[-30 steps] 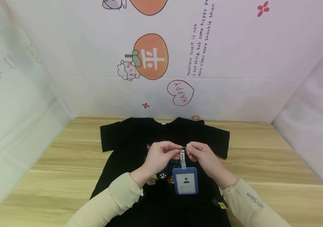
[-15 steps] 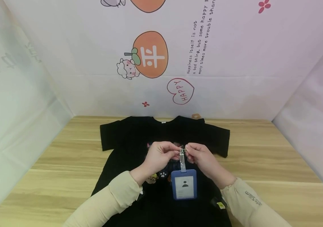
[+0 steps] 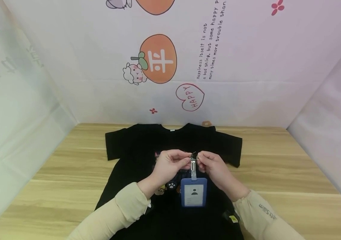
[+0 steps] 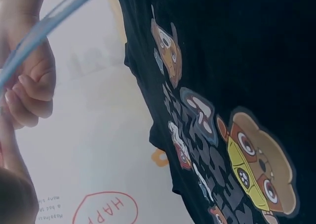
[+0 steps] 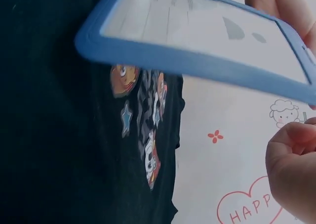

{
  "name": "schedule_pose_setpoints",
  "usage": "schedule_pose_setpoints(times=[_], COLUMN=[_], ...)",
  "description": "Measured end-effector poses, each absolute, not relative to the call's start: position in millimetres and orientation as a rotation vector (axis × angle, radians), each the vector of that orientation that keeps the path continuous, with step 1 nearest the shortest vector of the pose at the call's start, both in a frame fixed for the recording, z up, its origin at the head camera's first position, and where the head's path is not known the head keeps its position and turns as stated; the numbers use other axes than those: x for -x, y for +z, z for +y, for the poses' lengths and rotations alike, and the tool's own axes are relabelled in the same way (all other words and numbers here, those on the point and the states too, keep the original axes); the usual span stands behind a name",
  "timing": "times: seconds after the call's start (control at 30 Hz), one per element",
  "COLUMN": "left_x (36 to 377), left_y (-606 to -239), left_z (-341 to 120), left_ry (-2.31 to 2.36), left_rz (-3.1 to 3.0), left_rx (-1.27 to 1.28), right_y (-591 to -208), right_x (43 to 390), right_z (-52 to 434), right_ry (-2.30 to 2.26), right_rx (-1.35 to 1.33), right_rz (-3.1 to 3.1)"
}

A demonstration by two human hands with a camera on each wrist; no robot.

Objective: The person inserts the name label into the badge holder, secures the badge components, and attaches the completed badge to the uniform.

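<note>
A blue ID badge holder (image 3: 193, 193) with a white card hangs above the black T-shirt (image 3: 140, 143) from a clear strap and a silver metal clip (image 3: 193, 165). Between thumb and forefinger, my left hand (image 3: 168, 166) pinches the top of this clip. My right hand (image 3: 213, 166) pinches its right side at the same height. A thin metal pin sticks up between the fingertips; its far details are too small to tell. In the right wrist view, the badge holder's blue rim (image 5: 187, 61) crosses in front of the shirt.
The shirt lies spread on a wood-grain table (image 3: 278, 173), cartoon prints (image 4: 261, 159) on its front. White printed cloth walls (image 3: 242, 66) stand at the back and sides. A black item with a yellow-green label (image 3: 233, 218) sits by my right cuff.
Both hands stay nearly in place. The right fingertips shift slightly right, and the thin pin now points up, apart from them. The badge holder swings a little.
</note>
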State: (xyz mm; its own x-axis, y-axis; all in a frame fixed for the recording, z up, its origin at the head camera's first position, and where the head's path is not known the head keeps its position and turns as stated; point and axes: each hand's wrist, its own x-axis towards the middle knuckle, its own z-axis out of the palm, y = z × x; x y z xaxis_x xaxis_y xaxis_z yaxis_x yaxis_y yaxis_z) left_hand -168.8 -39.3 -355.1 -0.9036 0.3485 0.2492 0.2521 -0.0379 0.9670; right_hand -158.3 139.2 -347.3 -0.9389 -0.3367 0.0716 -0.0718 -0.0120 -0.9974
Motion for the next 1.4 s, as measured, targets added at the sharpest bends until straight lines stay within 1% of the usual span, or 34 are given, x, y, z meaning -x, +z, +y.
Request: schedule_pose_setpoints(times=[0.17, 0.43, 0.67, 1.1, 1.4], left_x=[172, 183, 196, 225, 238], left_y=[-356, -362, -368, -380, -388], left_z=[-37, -35, -33, -21, -11], left_ry=[2.12, 2.102, 2.072, 1.878, 1.774], left_rz=[2.068, 1.961, 1.936, 1.851, 1.873], left_rx=[-0.556, -0.362, -0.272, -0.098, -0.067], right_y=[-347, -352, -355, -371, -382], right_x=[158, 169, 185, 231, 240], right_z=[141, 148, 166, 197, 203], right_ry=[-2.018, -1.863, -1.73, -1.647, -1.544], right_rx=[0.359, 0.371, 0.292, 0.09, 0.086], right_rz=[2.176, 2.283, 2.359, 2.365, 2.365])
